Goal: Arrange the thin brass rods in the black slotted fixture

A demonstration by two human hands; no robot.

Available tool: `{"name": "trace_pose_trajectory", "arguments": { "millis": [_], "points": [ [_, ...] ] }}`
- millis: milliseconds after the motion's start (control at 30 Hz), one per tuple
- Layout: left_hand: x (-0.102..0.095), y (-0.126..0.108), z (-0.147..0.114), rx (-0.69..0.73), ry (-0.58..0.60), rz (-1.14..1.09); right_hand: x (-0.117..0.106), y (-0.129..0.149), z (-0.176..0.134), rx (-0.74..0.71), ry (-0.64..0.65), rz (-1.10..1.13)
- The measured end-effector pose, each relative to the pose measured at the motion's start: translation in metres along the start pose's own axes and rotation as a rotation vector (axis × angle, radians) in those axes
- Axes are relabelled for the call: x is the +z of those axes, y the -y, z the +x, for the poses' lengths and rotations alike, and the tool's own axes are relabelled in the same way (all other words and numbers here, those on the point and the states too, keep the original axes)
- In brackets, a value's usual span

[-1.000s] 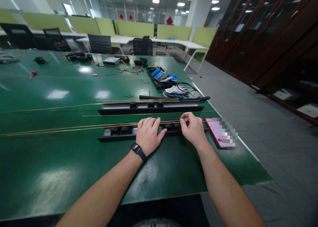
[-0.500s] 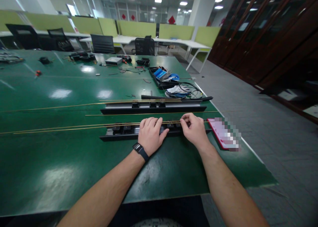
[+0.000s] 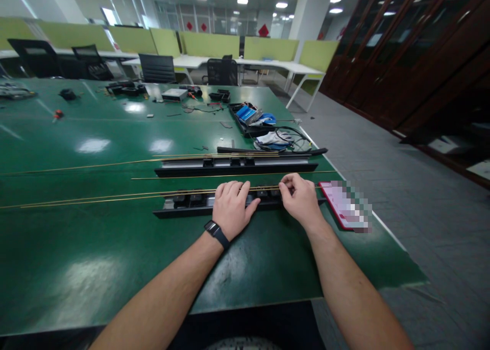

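Note:
In front of me a long black and grey rail (image 3: 209,211) with small black blocks (image 3: 196,197) along it lies crosswise. Thin brass-coloured rods (image 3: 115,197) run over it and stretch far to the left. My left hand (image 3: 231,207), with a dark watch at its wrist, lies across the rail and rods, fingers laid over them and thumb out to the side. Near the rail's right end, my right hand (image 3: 300,199) pinches a thin rod between thumb and index finger; its other fingers are curled, partly hiding the rod.
Behind lies a second rail (image 3: 268,170) with rods along it, and a single rod (image 3: 172,177) between the two. To the right is a pink, red-edged flat item (image 3: 339,207), partly blurred out. Farther back are gloves (image 3: 273,138) with cables and a black tray (image 3: 241,128).
The right hand has shifted very slightly to the right along the rod. Otherwise hands, rail and rods look the same.

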State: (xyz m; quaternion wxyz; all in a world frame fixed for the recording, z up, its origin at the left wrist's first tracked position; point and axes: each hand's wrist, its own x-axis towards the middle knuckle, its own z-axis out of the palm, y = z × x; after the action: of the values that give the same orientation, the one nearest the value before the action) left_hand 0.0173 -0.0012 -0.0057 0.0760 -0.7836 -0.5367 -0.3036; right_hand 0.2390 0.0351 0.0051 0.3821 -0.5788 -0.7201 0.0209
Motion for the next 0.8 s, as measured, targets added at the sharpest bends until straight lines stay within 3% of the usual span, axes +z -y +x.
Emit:
{"name": "trace_pose_trajectory", "arguments": {
  "millis": [800],
  "points": [
    [0.0006,-0.0001,-0.0008,-0.002,0.003,-0.005,0.0018,-0.0015,-0.0015,-0.045,0.007,-0.003]
  ]
}}
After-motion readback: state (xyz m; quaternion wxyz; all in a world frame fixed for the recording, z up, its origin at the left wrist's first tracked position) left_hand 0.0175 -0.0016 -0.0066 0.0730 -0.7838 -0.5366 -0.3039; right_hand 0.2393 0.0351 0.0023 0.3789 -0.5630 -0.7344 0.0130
